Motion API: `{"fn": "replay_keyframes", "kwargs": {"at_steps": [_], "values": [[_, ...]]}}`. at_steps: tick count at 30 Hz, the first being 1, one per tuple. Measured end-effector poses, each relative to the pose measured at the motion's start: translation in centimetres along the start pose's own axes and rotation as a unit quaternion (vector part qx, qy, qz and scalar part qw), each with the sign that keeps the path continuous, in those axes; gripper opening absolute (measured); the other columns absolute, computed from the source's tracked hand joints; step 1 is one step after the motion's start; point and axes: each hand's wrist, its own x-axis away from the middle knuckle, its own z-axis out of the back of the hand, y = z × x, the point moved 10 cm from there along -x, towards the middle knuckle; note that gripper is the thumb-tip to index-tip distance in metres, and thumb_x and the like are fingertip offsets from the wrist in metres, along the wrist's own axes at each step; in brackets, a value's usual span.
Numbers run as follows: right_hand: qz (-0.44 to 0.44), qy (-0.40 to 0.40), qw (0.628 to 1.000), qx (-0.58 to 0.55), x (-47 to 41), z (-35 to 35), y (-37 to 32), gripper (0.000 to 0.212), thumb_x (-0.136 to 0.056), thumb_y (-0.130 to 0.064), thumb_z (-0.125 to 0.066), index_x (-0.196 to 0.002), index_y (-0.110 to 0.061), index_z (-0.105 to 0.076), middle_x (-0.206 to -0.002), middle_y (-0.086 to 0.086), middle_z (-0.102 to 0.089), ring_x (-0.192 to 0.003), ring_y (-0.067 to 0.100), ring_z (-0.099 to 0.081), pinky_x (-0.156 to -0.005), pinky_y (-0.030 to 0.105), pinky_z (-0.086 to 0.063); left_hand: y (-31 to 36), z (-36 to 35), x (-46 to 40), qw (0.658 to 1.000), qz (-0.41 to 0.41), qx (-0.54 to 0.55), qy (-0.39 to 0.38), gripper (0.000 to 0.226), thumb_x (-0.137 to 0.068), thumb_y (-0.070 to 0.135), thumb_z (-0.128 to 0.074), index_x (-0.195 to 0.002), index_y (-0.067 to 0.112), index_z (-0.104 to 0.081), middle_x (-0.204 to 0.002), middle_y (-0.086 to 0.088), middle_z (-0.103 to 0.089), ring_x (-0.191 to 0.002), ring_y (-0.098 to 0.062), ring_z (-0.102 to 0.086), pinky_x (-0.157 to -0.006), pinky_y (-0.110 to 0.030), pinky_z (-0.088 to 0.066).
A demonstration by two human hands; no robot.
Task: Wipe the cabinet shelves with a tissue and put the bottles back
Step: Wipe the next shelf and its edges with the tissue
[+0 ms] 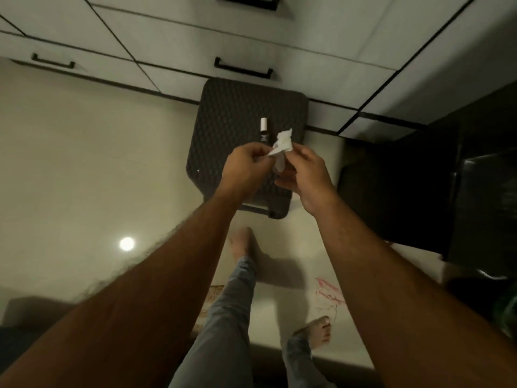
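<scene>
Bottle (263, 130) upright on dark stool (223, 113)

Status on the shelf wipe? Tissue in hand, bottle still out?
Done: nothing provable; no open shelf is in view, only closed cabinet fronts. In hand: left hand and right hand both pinch the white tissue above the dark stool. Left: the white-capped bottle stands on the stool, not yet put back; whether wiping is finished cannot be told.
</scene>
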Motion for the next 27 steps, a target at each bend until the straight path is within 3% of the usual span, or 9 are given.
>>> {"fn": "replay_keyframes", "kwargs": {"at_steps": [3, 7, 10, 12, 15, 18, 23, 27], "values": [[0.049, 0.008, 0.999, -0.009, 6.2, 5.8, -3.4, 0.028, -0.098, -0.03, -0.054, -0.124, -0.03, -0.061, -0.119, -0.003, -0.067, -0.106, 0.016, -0.065, -0.077, 0.033, -0.059, 6.4, -4.1, 5.2, 0.998, -0.052, -0.01, -0.028, 0.009, -0.094, 0.022, -0.059, -0.097, 0.027, -0.065, -0.085, 0.012, -0.063, -0.07, 0.008, -0.06, -0.06, -0.01, -0.046], [0.108, 0.026, 0.994, 0.002, 16.6, 14.2, -8.3, 0.025, -0.099, -0.02, -0.052, -0.12, -0.028, -0.062, -0.115, -0.002, -0.068, -0.106, 0.015, -0.064, -0.078, 0.034, -0.056, 16.3, -8.9, 13.5, 0.988, -0.147, -0.04, -0.03, 0.017, -0.091, 0.021, -0.061, -0.105, 0.024, -0.07, -0.086, 0.013, -0.067, -0.076, -0.003, -0.063, -0.073, -0.023, -0.052], [0.138, 0.062, 0.988, -0.01, 23.8, 20.8, -11.1, 0.026, -0.098, -0.014, -0.05, -0.117, -0.024, -0.064, -0.107, -0.002, -0.07, -0.102, 0.014, -0.064, -0.076, 0.034, -0.053, 23.0, -12.5, 19.4, 0.975, -0.212, -0.066, -0.02, 0.025, -0.087, 0.022, -0.064, -0.11, 0.022, -0.072, -0.083, 0.013, -0.067, -0.074, 0.0, -0.062, -0.067, -0.015, -0.044], [0.159, 0.079, 0.984, -0.031, 28.6, 25.1, -12.5, 0.027, -0.099, -0.013, -0.047, -0.116, -0.024, -0.065, -0.106, 0.0, -0.072, -0.099, 0.016, -0.066, -0.079, 0.037, -0.052, 26.8, -15.1, 23.3, 0.965, -0.249, -0.082, -0.026, 0.027, -0.087, 0.023, -0.065, -0.113, 0.022, -0.071, -0.09, 0.012, -0.069, -0.081, 0.0, -0.064, -0.07, -0.012, -0.041], [0.191, 0.093, 0.975, -0.063, 34.3, 30.2, -14.4, 0.024, -0.101, -0.023, -0.046, -0.12, -0.025, -0.061, -0.111, 0.002, -0.072, -0.101, 0.02, -0.069, -0.076, 0.035, -0.053, 31.9, -19.0, 28.4, 0.933, -0.329, -0.13, -0.061, 0.03, -0.091, 0.022, -0.062, -0.12, 0.019, -0.069, -0.104, 0.004, -0.072, -0.093, -0.008, -0.066, -0.079, -0.018, -0.047], [0.218, 0.119, 0.966, -0.078, 38.5, 34.3, -15.8, 0.026, -0.099, -0.032, -0.052, -0.122, -0.023, -0.061, -0.113, 0.004, -0.071, -0.097, 0.019, -0.069, -0.071, 0.033, -0.056, 35.9, -22.2, 32.3, 0.898, -0.392, -0.185, -0.077, 0.029, -0.093, 0.018, -0.057, -0.12, 0.02, -0.068, -0.114, 0.004, -0.07, -0.095, -0.009, -0.065, -0.08, -0.019, -0.048], [0.226, 0.201, 0.946, -0.116, 41.8, 39.0, -16.8, 0.023, -0.093, -0.018, -0.064, -0.116, -0.017, -0.065, -0.106, 0.007, -0.072, -0.086, 0.017, -0.07, -0.065, 0.03, -0.057, 40.7, -25.2, 35.7, 0.848, -0.471, -0.219, -0.106, 0.031, -0.09, 0.014, -0.059, -0.119, 0.019, -0.069, -0.123, 0.004, -0.067, -0.11, -0.009, -0.061, -0.096, -0.028, -0.049], [0.225, 0.218, 0.942, -0.123, 42.1, 39.9, -17.8, 0.016, -0.093, -0.016, -0.063, -0.108, -0.018, -0.067, -0.099, 0.006, -0.073, -0.084, 0.016, -0.07, -0.064, 0.03, -0.057, 42.2, -26.2, 36.0, 0.835, -0.485, -0.234, -0.117, 0.032, -0.093, 0.014, -0.056, -0.123, 0.018, -0.066, -0.126, 0.002, -0.065, -0.112, -0.011, -0.06, -0.097, -0.029, -0.048]]}}
